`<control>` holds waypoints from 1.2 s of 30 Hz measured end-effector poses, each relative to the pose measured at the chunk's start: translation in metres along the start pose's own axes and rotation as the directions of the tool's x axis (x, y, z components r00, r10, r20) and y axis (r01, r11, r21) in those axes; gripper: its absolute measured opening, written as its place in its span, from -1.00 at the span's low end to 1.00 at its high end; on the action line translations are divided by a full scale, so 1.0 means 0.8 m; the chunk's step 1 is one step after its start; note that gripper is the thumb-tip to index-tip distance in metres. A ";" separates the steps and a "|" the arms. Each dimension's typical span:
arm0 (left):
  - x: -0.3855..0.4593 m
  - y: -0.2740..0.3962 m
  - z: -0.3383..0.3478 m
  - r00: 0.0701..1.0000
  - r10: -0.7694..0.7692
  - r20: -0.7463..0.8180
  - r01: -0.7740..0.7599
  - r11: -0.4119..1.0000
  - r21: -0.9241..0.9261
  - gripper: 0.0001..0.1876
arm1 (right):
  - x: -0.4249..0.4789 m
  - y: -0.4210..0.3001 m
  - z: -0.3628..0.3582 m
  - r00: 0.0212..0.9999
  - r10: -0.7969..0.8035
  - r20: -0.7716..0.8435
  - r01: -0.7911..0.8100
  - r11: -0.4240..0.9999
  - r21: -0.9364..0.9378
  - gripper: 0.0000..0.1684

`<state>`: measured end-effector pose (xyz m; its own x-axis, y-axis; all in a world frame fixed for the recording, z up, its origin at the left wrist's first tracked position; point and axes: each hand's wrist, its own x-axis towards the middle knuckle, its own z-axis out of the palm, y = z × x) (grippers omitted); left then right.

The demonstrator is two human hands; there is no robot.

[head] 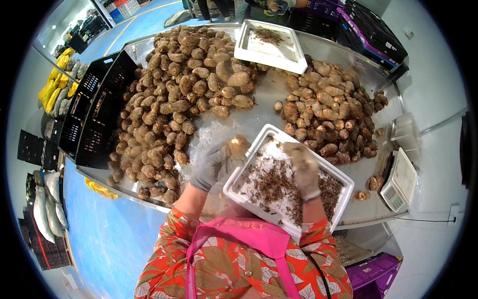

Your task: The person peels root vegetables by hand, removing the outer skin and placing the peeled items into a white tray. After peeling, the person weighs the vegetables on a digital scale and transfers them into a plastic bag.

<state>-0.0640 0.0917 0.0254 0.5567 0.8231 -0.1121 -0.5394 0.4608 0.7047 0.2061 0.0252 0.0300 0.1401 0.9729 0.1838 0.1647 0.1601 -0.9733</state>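
My left hand (pixel 211 167), in a gray work glove, holds a brown taro corm (pixel 238 145) with a pale cut spot, just left of a white plastic tray. My right hand (pixel 303 170), gloved and blurred by motion, is over that tray (pixel 234 184), its fingers curled; whether it grips a tool cannot be told. Brown fibrous peelings (pixel 274 185) lie in the tray. A large pile of hairy taro corms (pixel 179 80) covers the left of the metal table, and a second pile of corms (pixel 332 108) lies to the right, looking cleaner.
A second white tray (pixel 269 65) with scraps stands at the far edge. Black plastic crates (pixel 99 119) border the table (pixel 242 116) at left. A digital scale (pixel 399 183) and clear plastic containers (pixel 405 130) are at right. Another person (pixel 267 11) stands beyond the table.
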 end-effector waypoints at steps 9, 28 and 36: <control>-0.025 -0.016 0.051 0.994 -0.070 0.088 0.003 0.802 0.598 -0.24 | -0.005 -0.042 0.083 0.966 -0.037 0.256 -0.096 0.868 0.487 -0.67; -0.026 -0.026 0.075 0.996 -0.045 0.081 -0.012 0.804 0.594 -0.41 | -0.028 -0.037 0.052 0.994 -0.099 -0.044 0.093 0.988 -0.121 -0.69; -0.025 -0.026 0.068 0.998 -0.055 0.025 0.036 0.869 0.493 -0.39 | -0.024 0.013 0.026 0.995 0.061 -0.080 -0.058 0.998 0.039 -0.67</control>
<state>-0.0292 0.0472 0.0511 0.6009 0.7882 -0.1332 -0.1375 0.2661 0.9541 0.1849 0.0114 0.0135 0.2279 0.9643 0.1348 0.1179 0.1101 -0.9869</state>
